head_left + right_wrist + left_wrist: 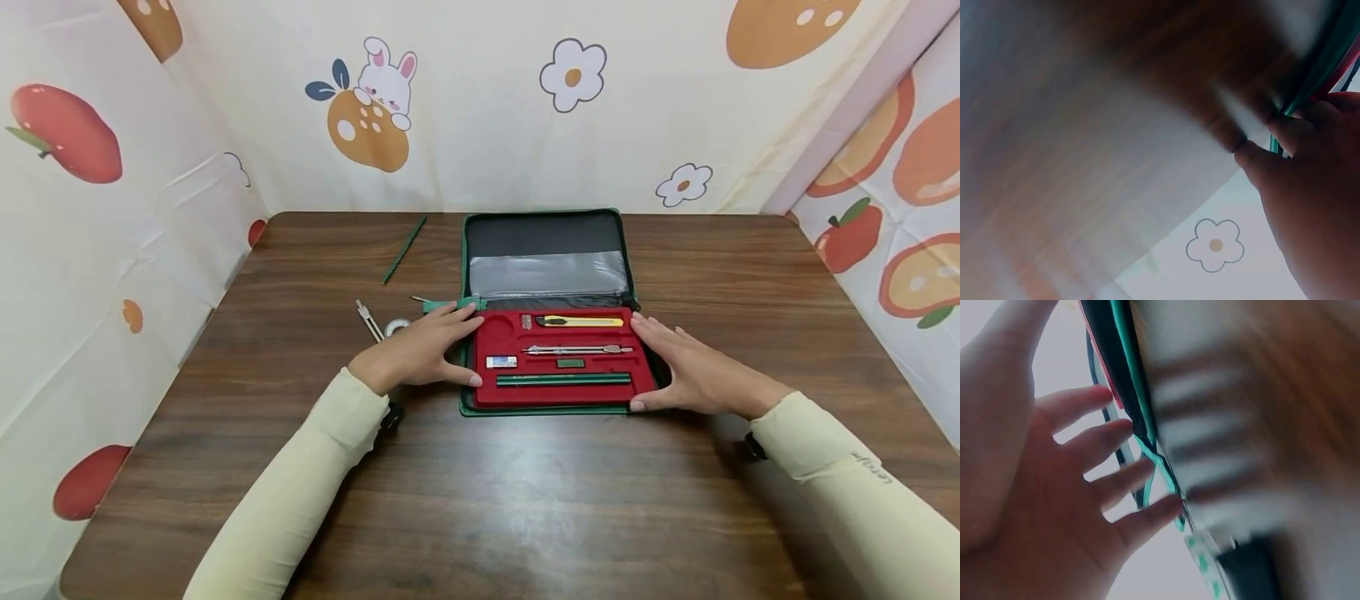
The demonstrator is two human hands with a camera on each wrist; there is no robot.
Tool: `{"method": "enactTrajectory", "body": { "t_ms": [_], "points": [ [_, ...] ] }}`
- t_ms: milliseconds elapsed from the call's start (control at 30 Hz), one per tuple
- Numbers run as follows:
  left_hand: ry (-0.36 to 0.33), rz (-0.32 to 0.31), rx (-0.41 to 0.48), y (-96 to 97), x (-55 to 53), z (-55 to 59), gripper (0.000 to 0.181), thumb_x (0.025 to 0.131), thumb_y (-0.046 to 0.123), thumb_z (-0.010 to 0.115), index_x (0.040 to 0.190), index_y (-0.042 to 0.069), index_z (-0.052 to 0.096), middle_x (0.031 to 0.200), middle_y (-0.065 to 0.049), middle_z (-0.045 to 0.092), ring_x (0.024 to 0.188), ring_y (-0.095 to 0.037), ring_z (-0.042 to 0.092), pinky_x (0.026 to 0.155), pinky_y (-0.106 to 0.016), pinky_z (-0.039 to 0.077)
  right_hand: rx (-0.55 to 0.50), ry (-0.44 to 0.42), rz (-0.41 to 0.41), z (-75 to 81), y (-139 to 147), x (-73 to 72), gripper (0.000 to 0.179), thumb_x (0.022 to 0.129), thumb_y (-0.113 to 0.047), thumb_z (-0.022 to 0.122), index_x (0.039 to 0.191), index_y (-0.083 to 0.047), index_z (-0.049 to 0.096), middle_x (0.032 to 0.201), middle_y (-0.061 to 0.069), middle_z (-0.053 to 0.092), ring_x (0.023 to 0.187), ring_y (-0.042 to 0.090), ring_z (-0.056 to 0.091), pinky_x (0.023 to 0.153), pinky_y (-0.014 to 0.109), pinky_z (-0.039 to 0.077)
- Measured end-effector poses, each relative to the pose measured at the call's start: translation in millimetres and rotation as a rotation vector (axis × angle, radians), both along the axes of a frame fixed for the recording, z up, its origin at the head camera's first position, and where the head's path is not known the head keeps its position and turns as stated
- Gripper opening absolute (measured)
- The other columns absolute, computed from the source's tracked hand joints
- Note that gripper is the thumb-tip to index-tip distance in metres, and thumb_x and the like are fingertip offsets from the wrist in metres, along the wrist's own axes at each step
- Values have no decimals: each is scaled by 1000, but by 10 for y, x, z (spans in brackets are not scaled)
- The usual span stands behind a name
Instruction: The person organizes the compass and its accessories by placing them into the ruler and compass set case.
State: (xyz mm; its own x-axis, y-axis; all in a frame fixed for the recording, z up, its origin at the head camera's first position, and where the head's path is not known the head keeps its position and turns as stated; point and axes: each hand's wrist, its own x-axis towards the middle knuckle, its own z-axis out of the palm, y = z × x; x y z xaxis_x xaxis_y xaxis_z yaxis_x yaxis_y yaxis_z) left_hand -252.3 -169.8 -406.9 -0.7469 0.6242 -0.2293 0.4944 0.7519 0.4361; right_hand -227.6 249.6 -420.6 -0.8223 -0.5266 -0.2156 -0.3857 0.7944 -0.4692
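A green zip case (pixel 545 233) lies unfolded on the table, its lid flat toward the wall. Its red tray (pixel 491 394) holds a yellow craft knife (pixel 592 322), a metal drawing compass (pixel 577 350), a white eraser (pixel 501 362), a small green block (pixel 570 363) and green pencils (pixel 562 380). At the tray's left edge my left hand (pixel 420 348) rests with fingers spread; in the left wrist view the fingertips are right at the case's side. My right hand (pixel 693 371) lies along the right edge, thumb at the near corner, fingers extended.
Left of the case lie another metal compass (pixel 367 319) and a round whitish item (pixel 396 326), partly behind my left hand. A green pencil (pixel 405 250) lies farther back. The wooden table (pixel 480 517) meets a printed cloth (pixel 480 150) behind.
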Motion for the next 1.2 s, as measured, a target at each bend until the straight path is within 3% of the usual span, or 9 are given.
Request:
{"method": "enactTrajectory", "body": {
  "t_ms": [200, 433, 600, 767, 967, 1100, 1200],
  "points": [
    [91, 16, 22, -191, 44, -4, 90, 85, 59, 72, 154, 10, 41, 159, -11, 36, 147, -31, 28, 114, -48, 33, -6, -23, -6, 11, -19, -4, 124, 73, -67, 78, 161, -7, 15, 165, 17, 16, 150, 40, 13, 116, 65, 9],
    [62, 78, 23, -487, 56, 84, 87, 86, 50, 76, 151, 3, 43, 157, -16, 37, 147, -33, 28, 115, -49, 31, -20, -34, -29, 15, -2, 28, 124, 72, -65, 80, 161, -6, 16, 164, 20, 17, 149, 44, 14, 115, 67, 9],
    [81, 142, -37, -679, 32, 107, 83, 87, 45, 77, 150, 1, 45, 155, -19, 40, 145, -36, 32, 113, -54, 31, -28, -33, -31, 17, -4, 28, 124, 72, -64, 80, 161, -5, 17, 164, 21, 17, 148, 46, 13, 114, 68, 9],
    [142, 200, -108, -808, -25, 95, 72, 90, 41, 76, 145, 0, 52, 141, -19, 54, 131, -36, 48, 105, -52, 42, -37, -43, -37, 21, -17, 17, 124, 71, -64, 81, 161, -7, 17, 164, 20, 17, 148, 46, 13, 114, 68, 8],
    [180, 190, -162, -800, -68, 110, 65, 89, 42, 76, 139, 5, 60, 118, -14, 60, 104, -30, 55, 89, -46, 48, -39, -51, -42, 1, -7, 39, 123, 72, -64, 80, 162, -9, 16, 165, 18, 16, 149, 44, 12, 114, 68, 8],
    [198, 159, -171, -774, -88, 101, 60, 89, 39, 77, 137, 6, 62, 101, -9, 57, 84, -24, 50, 74, -39, 44, -37, -47, -42, 0, -5, 37, 123, 72, -64, 80, 162, -9, 15, 165, 18, 16, 149, 44, 12, 115, 68, 8],
    [213, 141, -178, -757, -98, 80, 55, 91, 36, 76, 136, 6, 64, 98, -7, 57, 81, -22, 49, 70, -37, 43, -38, -44, -38, 4, -14, 27, 123, 72, -64, 80, 161, -8, 16, 165, 17, 17, 149, 43, 12, 115, 67, 8]
  ]
}}
